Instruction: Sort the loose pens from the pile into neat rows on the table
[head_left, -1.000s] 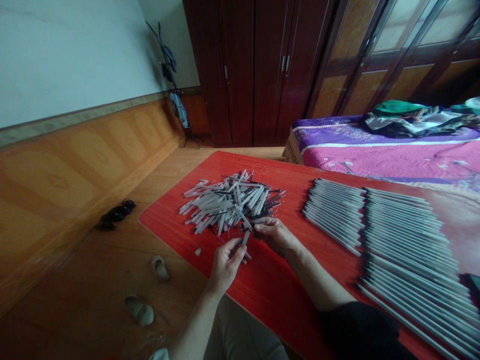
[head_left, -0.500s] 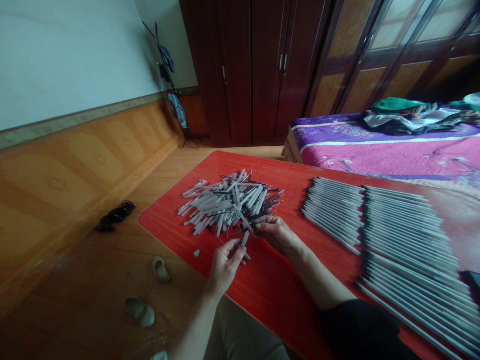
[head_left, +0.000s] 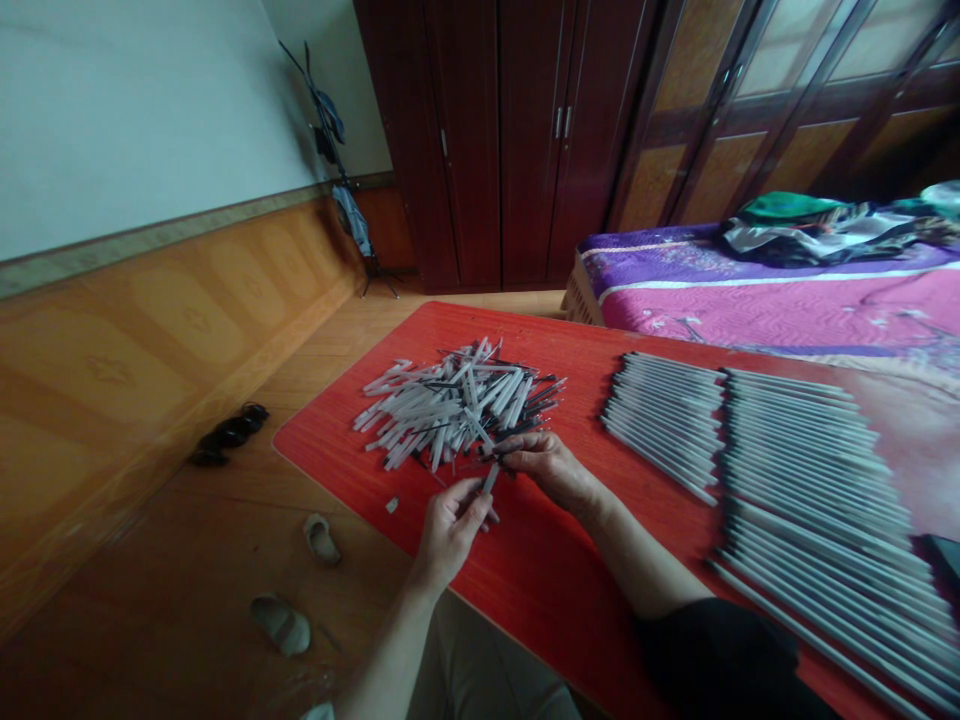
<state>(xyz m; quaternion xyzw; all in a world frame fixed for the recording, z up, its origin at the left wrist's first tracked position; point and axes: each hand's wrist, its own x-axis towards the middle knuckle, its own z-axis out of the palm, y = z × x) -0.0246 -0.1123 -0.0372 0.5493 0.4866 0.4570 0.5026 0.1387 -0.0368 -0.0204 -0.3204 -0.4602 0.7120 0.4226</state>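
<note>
On the red table (head_left: 570,590), rods (head_left: 810,490) already lie rowed rightward, a loose pile (head_left: 427,412) remains near the left corners, and beside it my left hand (head_left: 450,522) pinches a pale strip (head_left: 490,478), my right hand (head_left: 556,472) a dark piece (head_left: 496,457).

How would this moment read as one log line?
left hand: holding pale strip | right hand: by strip's far end | loose pile: on table

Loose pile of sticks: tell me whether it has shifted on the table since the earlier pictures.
No. The loose pile keeps its place against the left corner of the red table; only the view drifted slightly.
</note>
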